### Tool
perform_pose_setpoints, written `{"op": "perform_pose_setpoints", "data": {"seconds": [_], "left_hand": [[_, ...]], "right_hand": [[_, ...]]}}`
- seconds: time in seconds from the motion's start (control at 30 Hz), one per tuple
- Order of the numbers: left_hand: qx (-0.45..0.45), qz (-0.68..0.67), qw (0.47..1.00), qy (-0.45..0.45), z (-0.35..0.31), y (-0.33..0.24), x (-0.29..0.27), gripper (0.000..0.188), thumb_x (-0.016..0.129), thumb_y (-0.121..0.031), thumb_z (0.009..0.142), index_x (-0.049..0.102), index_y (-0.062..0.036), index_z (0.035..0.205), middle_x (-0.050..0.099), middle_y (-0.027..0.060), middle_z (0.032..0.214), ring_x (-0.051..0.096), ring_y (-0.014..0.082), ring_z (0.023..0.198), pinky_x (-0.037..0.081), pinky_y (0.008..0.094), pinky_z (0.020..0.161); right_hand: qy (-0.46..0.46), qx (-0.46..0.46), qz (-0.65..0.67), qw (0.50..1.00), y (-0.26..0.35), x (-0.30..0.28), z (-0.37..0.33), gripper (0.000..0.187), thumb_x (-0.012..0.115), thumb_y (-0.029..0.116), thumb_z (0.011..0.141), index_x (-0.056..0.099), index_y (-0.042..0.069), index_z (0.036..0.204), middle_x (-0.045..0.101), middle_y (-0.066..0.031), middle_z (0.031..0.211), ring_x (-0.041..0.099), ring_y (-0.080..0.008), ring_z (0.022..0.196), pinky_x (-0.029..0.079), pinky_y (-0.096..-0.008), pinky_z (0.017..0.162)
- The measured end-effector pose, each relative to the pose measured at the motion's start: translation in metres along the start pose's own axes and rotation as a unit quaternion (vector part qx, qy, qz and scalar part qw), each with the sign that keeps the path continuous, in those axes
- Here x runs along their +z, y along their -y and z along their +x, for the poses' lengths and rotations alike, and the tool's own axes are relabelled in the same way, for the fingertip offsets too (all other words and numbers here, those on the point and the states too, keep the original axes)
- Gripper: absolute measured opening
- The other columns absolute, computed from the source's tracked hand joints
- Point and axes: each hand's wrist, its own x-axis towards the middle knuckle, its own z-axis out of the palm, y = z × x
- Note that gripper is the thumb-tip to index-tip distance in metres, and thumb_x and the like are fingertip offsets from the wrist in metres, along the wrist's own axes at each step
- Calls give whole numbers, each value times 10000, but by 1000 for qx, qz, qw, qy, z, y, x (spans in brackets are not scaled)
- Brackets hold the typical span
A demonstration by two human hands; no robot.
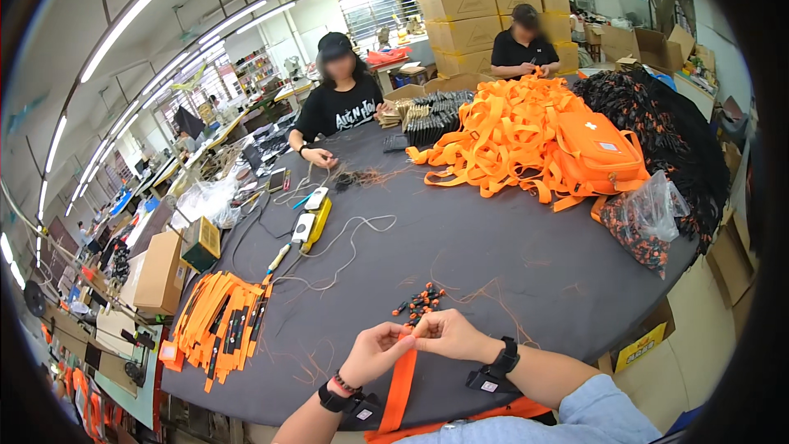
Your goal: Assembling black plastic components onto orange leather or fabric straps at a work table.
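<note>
An orange webbing strap [400, 388] runs up from my lap over the near table edge. My left hand [376, 355] is closed in a pinch on its upper end. From the other side, my right hand [454, 335] pinches the same end, fingertips touching those of the left. Whatever small part may sit between the fingertips is hidden. Just beyond my hands lies a small heap of black-and-orange plastic pieces [421, 301], too small to name surely. Loose orange threads [501, 300] are scattered around on the dark table [394, 242].
Orange strips [222, 321] lie in rows at left, near a yellow-and-white power strip [311, 220] with cords. A large orange strap pile [509, 127], an orange bag [593, 148] and a plastic bag of small parts [645, 222] stand at far right. Two people work across the table.
</note>
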Motion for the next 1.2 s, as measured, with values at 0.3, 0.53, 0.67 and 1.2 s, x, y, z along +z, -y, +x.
{"op": "perform_pose_setpoints", "data": {"seconds": [0.3, 0.53, 0.67, 1.2], "left_hand": [[-101, -120, 988, 9, 16, 42, -16, 163, 632, -160, 926, 640, 1, 902, 655, 35, 846, 628, 104, 776, 533, 257, 725], [-169, -317, 933, 17, 19, 56, -14, 206, 556, -228, 971, 617, -37, 926, 653, 21, 845, 640, 113, 766, 533, 270, 733], [-179, -331, 924, -61, 21, 52, -17, 247, 551, -300, 970, 582, -62, 916, 635, 34, 816, 667, 159, 747, 559, 305, 712], [-54, -186, 979, -70, 13, 34, 5, 236, 596, -120, 934, 577, 29, 1116, 666, 106, 965, 685, 187, 822, 577, 288, 685]], "right_hand": [[-28, 24, -100, 994, -3, 0, 5, 121, 708, 122, 848, 645, 21, 825, 606, 15, 723, 509, -39, 665, 430, -217, 616], [-5, -208, -239, 948, -6, -1, 6, 73, 685, -11, 798, 627, 13, 838, 610, -71, 804, 588, -199, 776, 472, -303, 720], [-1, -192, -161, 968, 1, 4, 4, 70, 694, 5, 804, 628, 20, 824, 617, -70, 794, 593, -194, 754, 473, -312, 721], [-227, -9, -475, 850, -44, -56, 36, 178, 692, 97, 797, 643, 34, 955, 578, -89, 834, 597, -242, 736, 488, -332, 681]]}}
